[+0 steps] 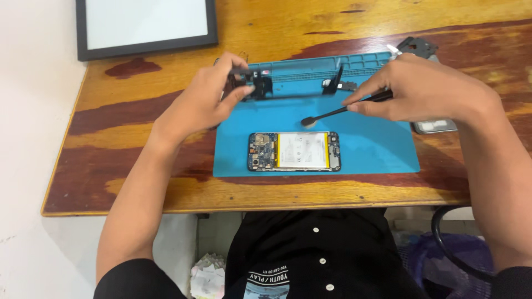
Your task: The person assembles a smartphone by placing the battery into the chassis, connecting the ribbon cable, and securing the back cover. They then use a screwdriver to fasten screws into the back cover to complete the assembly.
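Wooden and streaked with dark red stain, the table [138,182] fills most of the frame, with a blue work mat [377,149] laid across its middle. At the centre of the mat, low down, lies an opened phone [294,151], flat and lengthwise, its back off so that a pale battery with yellow edges and the circuit board at its left end show.

Above it, near the mat's top edge, the left hand [202,102] pinches a black phone frame [293,88] by its left end, thumb and forefinger closed tight on it; the frame is held up off the mat and seen nearly edge-on, running to the right. The right hand [426,88], in the upper right of the frame, grips a slim black brush [346,109] between thumb and fingers, closed firmly around the handle. Its pale bristle tip points down and left, ending just above the phone and just below the held frame; whether it touches the mat cannot be told.

Under the right hand, at the mat's right edge, a small grey flat part [438,127] lies on the wood, and a dark part [417,45] sits beyond the mat's upper right corner. A black-framed white board [147,25] occupies the upper left. A dark buttoned shirt [316,254] fills the bottom centre.
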